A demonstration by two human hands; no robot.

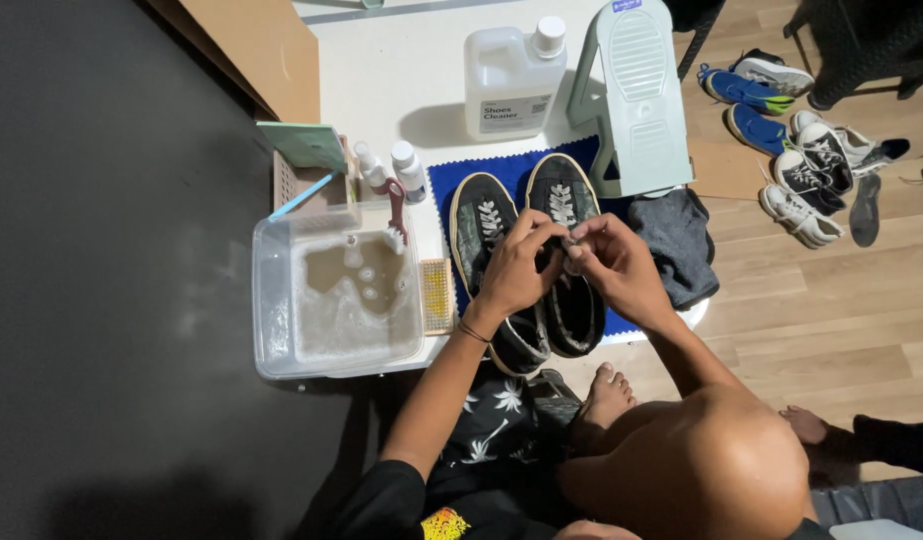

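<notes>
Two dark sneakers with white laces lie side by side on a blue cloth: the left sneaker and the right sneaker. My left hand and my right hand meet over the right sneaker, fingers pinched on its white lace. Both hands cover the middle of that shoe.
A clear tub of murky soapy water sits at left with a red-handled brush and a wooden brush beside it. Two small spray bottles, a large white jug, a green shoe stand, a dark cloth. Several shoes lie on the wooden floor.
</notes>
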